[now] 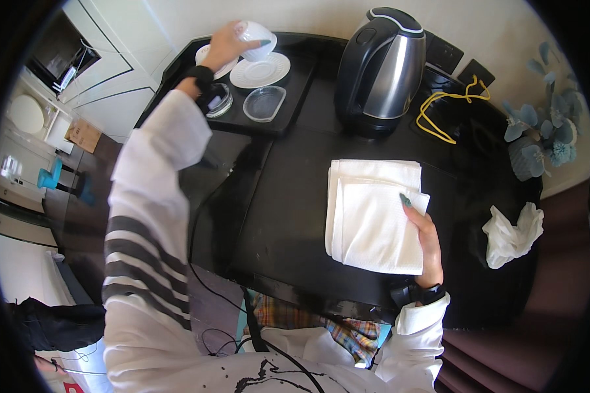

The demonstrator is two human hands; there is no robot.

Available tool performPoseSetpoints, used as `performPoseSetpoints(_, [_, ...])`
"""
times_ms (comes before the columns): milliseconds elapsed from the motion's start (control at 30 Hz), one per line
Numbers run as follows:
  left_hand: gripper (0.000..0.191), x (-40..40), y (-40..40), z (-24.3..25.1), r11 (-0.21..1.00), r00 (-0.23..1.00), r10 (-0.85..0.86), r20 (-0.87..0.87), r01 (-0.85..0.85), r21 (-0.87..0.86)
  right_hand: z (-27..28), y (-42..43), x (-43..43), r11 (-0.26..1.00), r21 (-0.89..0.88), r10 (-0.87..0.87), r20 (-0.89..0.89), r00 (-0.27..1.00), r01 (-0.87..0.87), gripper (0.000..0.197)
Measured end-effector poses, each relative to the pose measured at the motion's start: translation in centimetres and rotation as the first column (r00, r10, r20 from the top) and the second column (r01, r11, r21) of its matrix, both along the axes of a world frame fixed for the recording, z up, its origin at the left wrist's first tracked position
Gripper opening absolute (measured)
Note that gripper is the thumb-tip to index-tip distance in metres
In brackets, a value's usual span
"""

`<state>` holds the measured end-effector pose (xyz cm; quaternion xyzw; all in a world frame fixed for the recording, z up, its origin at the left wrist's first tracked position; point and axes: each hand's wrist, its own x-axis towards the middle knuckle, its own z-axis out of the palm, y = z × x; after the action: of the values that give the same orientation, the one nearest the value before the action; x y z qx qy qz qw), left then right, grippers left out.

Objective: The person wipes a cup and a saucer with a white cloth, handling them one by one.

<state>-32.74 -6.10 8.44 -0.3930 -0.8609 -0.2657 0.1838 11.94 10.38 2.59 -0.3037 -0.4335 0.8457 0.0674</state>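
At the far left of the black table, my left hand point(224, 48) grips a white cup point(252, 37), which looks tilted. Just under the cup is a white saucer point(261, 72) with a ribbed rim. A second white saucer point(205, 54) is partly covered by that hand. My right hand point(427, 240) holds folded white paper towels point(373, 226) by their right edge, thumb on top. They appear to lie in a stack of two or more layers; my other fingers are hidden beneath. A dark band circles each wrist.
Two small glass dishes point(264, 104) share the black tray point(299, 110) with the saucers. A steel electric kettle point(381, 73) stands at the back, near a yellow cord point(430, 118). Blue artificial flowers point(536, 123) and crumpled white tissue point(512, 238) are on the right. Another person's hand point(49, 364) shows lower left.
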Motion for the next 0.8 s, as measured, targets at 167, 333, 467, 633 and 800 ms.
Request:
performPoseSetpoints(167, [0.069, 6.9, -4.3, 3.0, 0.977, 0.977, -0.187, 0.099, 0.196, -0.088, 0.2, 0.1, 0.4, 0.999, 0.040, 0.006, -0.043, 0.999, -0.004, 0.042])
performPoseSetpoints(333, [0.060, 13.9, -7.0, 0.1, 0.960, 0.960, -0.261, 0.101, 0.269, -0.077, -0.1, 0.3, 0.5, 0.993, 0.109, 0.047, -0.073, 0.996, -0.039, 0.046])
performPoseSetpoints(467, [0.062, 18.1, -7.9, -1.2, 0.947, 0.931, -0.318, 0.181, 0.323, 0.003, -0.3, 0.1, 0.5, 0.996, 0.084, 0.044, -0.078, 0.996, -0.037, 0.047])
performPoseSetpoints(633, [0.067, 23.2, -6.9, -0.8, 0.878, 0.817, -0.474, 0.328, 0.468, 0.103, -0.4, 0.3, 0.6, 0.995, 0.081, 0.060, -0.076, 0.995, -0.054, 0.047])
performPoseSetpoints(800, [0.070, 23.4, -7.3, -1.0, 0.925, 0.906, -0.372, 0.201, 0.380, -0.001, -0.6, 0.4, 0.7, 0.995, 0.066, 0.077, -0.115, 0.990, -0.070, 0.047])
